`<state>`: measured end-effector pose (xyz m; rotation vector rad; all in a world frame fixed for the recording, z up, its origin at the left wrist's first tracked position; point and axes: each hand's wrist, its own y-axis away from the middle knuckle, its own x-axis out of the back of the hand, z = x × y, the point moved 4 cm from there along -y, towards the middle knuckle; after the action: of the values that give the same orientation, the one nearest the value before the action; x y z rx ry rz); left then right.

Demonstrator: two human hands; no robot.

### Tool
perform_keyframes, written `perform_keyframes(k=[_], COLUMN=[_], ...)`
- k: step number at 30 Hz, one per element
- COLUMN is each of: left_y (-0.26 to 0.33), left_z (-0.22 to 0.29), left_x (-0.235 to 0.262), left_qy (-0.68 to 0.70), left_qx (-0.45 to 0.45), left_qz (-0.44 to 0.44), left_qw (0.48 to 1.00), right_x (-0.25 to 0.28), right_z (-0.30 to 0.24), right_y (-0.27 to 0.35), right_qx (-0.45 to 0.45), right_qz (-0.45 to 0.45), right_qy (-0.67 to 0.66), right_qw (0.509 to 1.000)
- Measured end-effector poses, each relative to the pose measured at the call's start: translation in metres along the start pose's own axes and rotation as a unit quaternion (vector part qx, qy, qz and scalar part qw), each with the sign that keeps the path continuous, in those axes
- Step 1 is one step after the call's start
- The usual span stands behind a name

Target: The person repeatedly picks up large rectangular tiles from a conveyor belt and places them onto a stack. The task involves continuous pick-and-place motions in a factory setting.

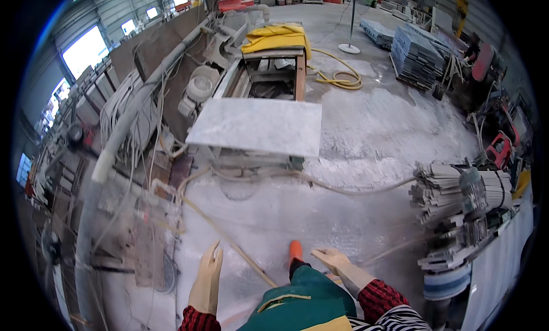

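Both hands wear long cream gloves below red checked sleeves. My left hand point(207, 278) hangs at the lower left, fingers stretched out and nothing in it. On the other side of my green apron point(306, 305), my right hand point(338, 263) points inward with its fingers extended, also holding nothing. Ahead of me, a pale stone slab point(257, 127) lies flat across the near end of a worn open-topped work frame point(300, 79); neither hand touches it. An orange boot point(295, 251) shows on the wet floor between my hands.
A hose point(234, 243) runs across the floor by my left hand. Pipes point(137, 105) and cables line the left. Stacked pale strips point(449, 188) stand at right. Beyond are yellow cloth point(276, 38), a coiled yellow hose point(346, 79) and stacked slabs point(416, 56).
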<state>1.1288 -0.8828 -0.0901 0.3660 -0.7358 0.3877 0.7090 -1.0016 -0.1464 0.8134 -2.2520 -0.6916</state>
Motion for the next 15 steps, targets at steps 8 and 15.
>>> perform_keyframes(k=[8, 15], left_y=[-0.176, -0.395], left_z=[0.057, 0.151], left_x=[0.073, 0.055], left_qy=[0.035, -0.138], left_qx=[-0.119, -0.278], left_qz=[0.038, -0.044], left_qw=[0.992, 0.950], right_x=[0.008, 0.005], right_z=[-0.184, -0.256], right_y=[-0.173, -0.240], right_qx=[0.017, -0.025], right_qz=[-0.085, -0.036], right_qy=[-0.025, -0.495], right_qw=[0.996, 0.868])
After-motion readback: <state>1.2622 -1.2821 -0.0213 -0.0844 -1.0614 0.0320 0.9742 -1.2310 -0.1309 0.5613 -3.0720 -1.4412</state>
